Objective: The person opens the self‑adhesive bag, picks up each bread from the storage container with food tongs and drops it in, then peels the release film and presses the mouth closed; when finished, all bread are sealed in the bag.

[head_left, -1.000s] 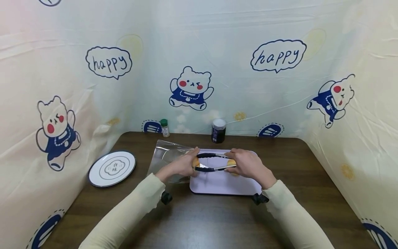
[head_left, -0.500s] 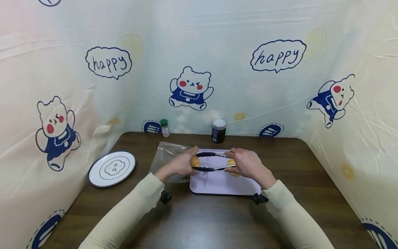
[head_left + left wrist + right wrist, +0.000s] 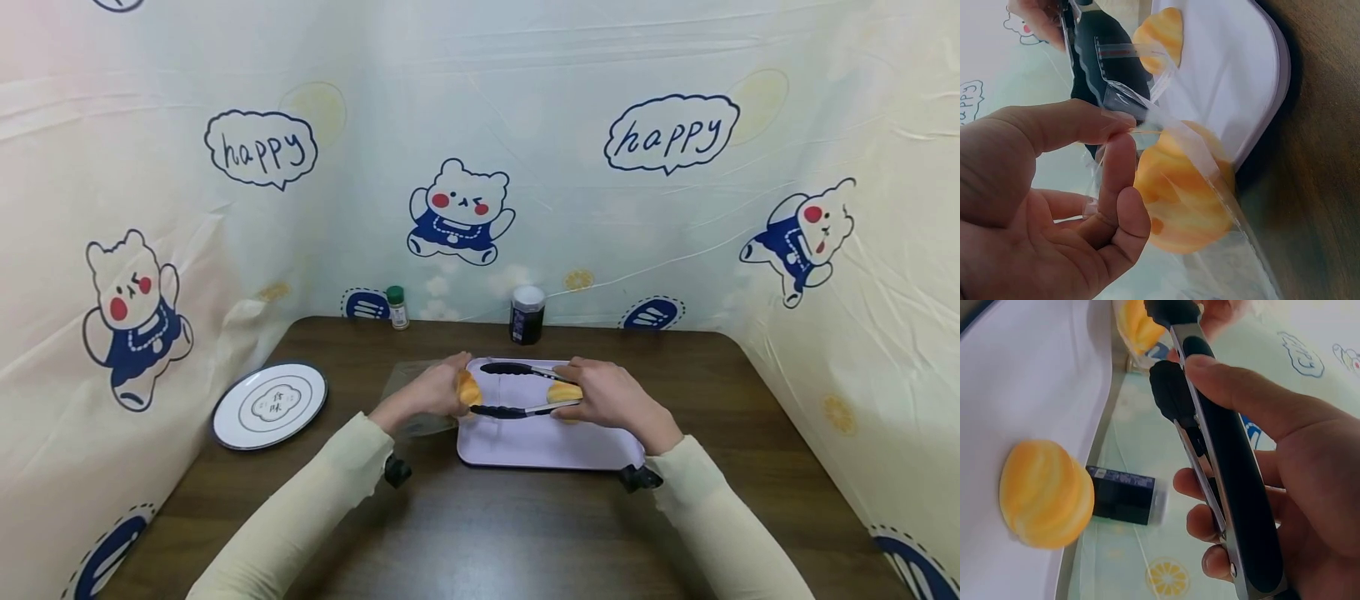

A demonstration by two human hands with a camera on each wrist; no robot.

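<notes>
My left hand (image 3: 433,390) pinches the opening edge of a clear plastic bag (image 3: 1207,159) between thumb and fingers, left of the lilac tray (image 3: 547,446). Inside the bag lies a golden, ridged bread roll (image 3: 1182,194). With my right hand (image 3: 613,398) I grip black-and-steel tongs (image 3: 1229,450) by the handles, thumb on one arm and fingers on the other. The tongs' black tips are spread apart, point left toward the bag and hold nothing. A second bread roll (image 3: 1046,494) rests on the tray, partly hidden under the tongs and hand in the head view.
A white plate (image 3: 270,406) with a dark rim lies on the table's left side. At the back edge stand a small green-capped bottle (image 3: 397,310) and a dark jar (image 3: 527,317) with a pale lid. A printed curtain (image 3: 457,83) surrounds the wooden table (image 3: 495,533).
My right hand and the tongs have drawn slightly right, away from the bag. The tongs' tips are spread wider. My left hand has shifted a little left, and the bag sits lower.
</notes>
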